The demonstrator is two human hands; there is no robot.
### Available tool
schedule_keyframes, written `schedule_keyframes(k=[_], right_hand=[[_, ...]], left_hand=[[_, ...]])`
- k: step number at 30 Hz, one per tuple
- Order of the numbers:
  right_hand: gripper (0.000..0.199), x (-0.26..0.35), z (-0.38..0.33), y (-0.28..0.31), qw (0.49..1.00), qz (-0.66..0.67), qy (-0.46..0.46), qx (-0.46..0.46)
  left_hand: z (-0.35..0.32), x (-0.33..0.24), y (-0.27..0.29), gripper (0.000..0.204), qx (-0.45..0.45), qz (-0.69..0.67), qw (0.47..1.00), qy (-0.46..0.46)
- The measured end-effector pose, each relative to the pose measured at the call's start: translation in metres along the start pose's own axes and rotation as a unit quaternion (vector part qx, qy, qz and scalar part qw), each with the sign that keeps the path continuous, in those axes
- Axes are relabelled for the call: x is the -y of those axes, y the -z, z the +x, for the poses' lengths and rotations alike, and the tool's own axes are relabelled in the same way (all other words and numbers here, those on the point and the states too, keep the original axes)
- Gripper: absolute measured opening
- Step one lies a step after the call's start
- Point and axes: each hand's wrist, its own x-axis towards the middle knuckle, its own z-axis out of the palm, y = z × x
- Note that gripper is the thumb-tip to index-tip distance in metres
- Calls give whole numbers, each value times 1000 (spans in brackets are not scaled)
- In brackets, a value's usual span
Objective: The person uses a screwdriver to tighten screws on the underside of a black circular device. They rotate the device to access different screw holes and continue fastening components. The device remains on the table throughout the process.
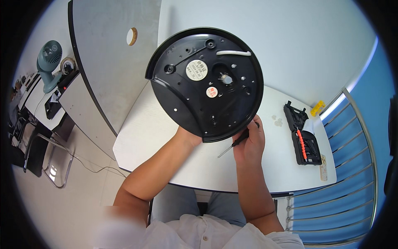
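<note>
A round black base is raised over the white table, its ribbed underside facing me. On it are a silver round sticker, a smaller white and red sticker, a short white strip near the top and a metal stud in a recess. My left hand supports it at the lower edge; its fingers are hidden behind the base. At the lower right rim is my right hand, closed round a screwdriver with a dark handle, its thin shaft pointing down and left. Whether this hand also bears the base, I cannot tell.
An open black tool case with an orange flexible shaft lies on the table at right. Near it are a small clear bag and a yellow object. Metal railing borders the right; a grey partition stands left.
</note>
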Motion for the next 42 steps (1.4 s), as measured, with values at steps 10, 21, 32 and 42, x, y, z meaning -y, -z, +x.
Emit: schedule_keyframes(k=[10,21,32,42], right_hand=[[16,25,10,16,997,-27,4,69],[9,112,25,10,951,-230,113,175],[17,101,-53,82,726,-680,42,94],[32,15,-83,64,542,-758,51,359]], left_hand=[[-19,18,-24,39,5,-149,988,32],[-20,29,-31,39,-10,-194,980,40],[-17,13,-38,40,-166,-96,981,33],[5,20,-12,48,-110,-85,990,19]])
